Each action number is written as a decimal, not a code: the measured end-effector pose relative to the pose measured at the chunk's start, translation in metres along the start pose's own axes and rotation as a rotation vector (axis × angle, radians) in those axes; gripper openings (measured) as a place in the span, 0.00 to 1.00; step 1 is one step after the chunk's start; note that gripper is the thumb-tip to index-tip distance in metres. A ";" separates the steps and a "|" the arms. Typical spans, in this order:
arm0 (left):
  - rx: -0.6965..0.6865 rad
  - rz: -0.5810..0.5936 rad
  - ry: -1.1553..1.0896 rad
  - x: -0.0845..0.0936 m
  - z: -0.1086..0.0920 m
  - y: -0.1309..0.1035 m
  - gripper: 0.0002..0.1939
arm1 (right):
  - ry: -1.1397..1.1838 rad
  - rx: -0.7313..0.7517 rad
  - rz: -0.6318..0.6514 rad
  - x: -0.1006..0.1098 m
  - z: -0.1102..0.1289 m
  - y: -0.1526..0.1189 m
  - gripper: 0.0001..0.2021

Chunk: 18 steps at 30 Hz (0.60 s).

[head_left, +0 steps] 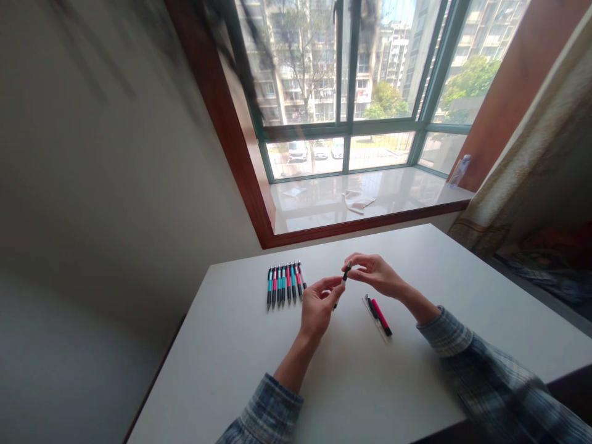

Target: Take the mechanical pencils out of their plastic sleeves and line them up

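Note:
Over the white table, my left hand (pixel 317 303) pinches a black-and-white pen (pixel 345 277) around its middle, its black end showing below the fingers. My right hand (pixel 375 272) has its fingertips closed at the pen's upper black end. Left of my left hand lies a row of several pens (pixel 283 285) with blue, red and white barrels, black grips and clips. To the right lie pen parts: a red barrel (pixel 380 313), a black piece (pixel 372 307) and a thin pale refill (pixel 377 324).
The white table (pixel 222 364) meets a wall and a window sill (pixel 309 213) at its far side. Crumpled paper (pixel 358 200) and a clear bottle (pixel 459 171) are on the sill. A curtain (pixel 513 154) hangs at the right.

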<state>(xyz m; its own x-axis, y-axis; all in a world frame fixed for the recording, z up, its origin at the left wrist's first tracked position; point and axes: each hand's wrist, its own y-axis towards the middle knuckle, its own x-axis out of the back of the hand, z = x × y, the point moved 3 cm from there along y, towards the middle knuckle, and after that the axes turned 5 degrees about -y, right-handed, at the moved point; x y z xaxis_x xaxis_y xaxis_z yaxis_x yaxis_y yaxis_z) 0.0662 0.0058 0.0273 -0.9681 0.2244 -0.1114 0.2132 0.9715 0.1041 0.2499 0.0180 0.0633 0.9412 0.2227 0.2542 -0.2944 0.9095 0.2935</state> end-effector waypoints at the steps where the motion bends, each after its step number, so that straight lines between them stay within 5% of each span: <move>1: -0.003 0.003 0.013 0.000 0.000 0.000 0.17 | -0.006 -0.007 -0.020 0.000 -0.001 0.000 0.16; 10: -0.037 0.003 0.018 0.002 0.001 0.000 0.15 | 0.036 0.029 0.063 -0.001 0.004 -0.001 0.16; 18: -0.057 0.043 0.097 -0.001 -0.004 -0.003 0.18 | 0.021 -0.026 -0.006 -0.004 0.000 -0.001 0.16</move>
<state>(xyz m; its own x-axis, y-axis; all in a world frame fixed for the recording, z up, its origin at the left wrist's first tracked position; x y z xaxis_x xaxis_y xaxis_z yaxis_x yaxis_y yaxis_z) 0.0660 0.0022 0.0314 -0.9671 0.2543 -0.0095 0.2494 0.9546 0.1631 0.2468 0.0160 0.0624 0.9464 0.2239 0.2327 -0.2842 0.9198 0.2707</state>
